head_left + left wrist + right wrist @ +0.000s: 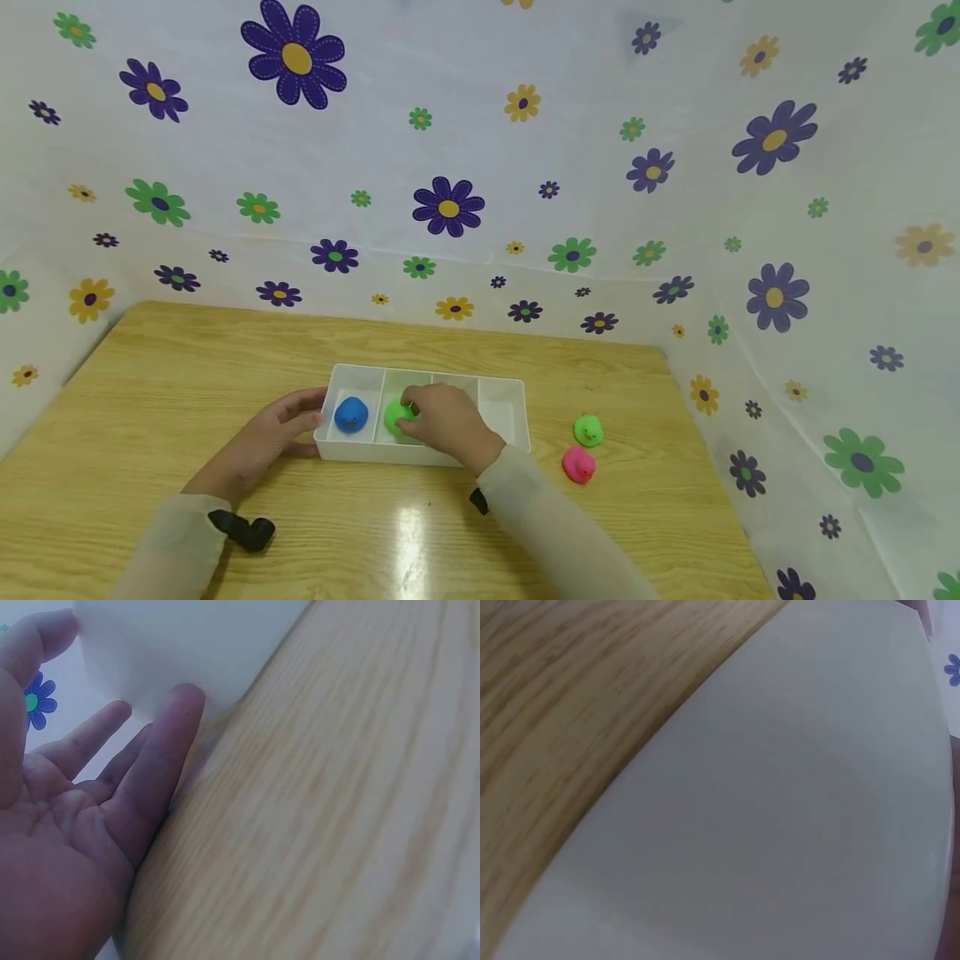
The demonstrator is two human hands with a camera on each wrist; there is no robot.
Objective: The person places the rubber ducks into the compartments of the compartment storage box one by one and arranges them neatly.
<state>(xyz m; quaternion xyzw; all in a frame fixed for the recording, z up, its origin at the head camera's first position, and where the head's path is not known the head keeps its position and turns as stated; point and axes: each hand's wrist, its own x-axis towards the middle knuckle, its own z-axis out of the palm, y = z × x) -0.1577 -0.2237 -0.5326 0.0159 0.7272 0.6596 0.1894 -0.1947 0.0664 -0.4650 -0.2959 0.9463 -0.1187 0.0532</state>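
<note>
A white tray (360, 452) divided into compartments stands on the table. A blue duck (351, 415) sits in its leftmost compartment. In the compartment beside it is a green duck (395, 416), partly covered by my right hand (452, 422), whose thumb and fingers pinch it. My left hand (272, 433) touches the tray's left end; the left wrist view shows the fingers of this hand (82, 795) nearly straight against the tray (180, 652). The right wrist view is filled mostly by the tray's outer wall (765, 795), with only a sliver of hand at the edge.
To the right of the tray, a second green duck (588, 430) and a pink duck (579, 464) lie on the wooden table (225, 350). A white cloth with printed flowers (480, 150) hangs behind the table and along its sides.
</note>
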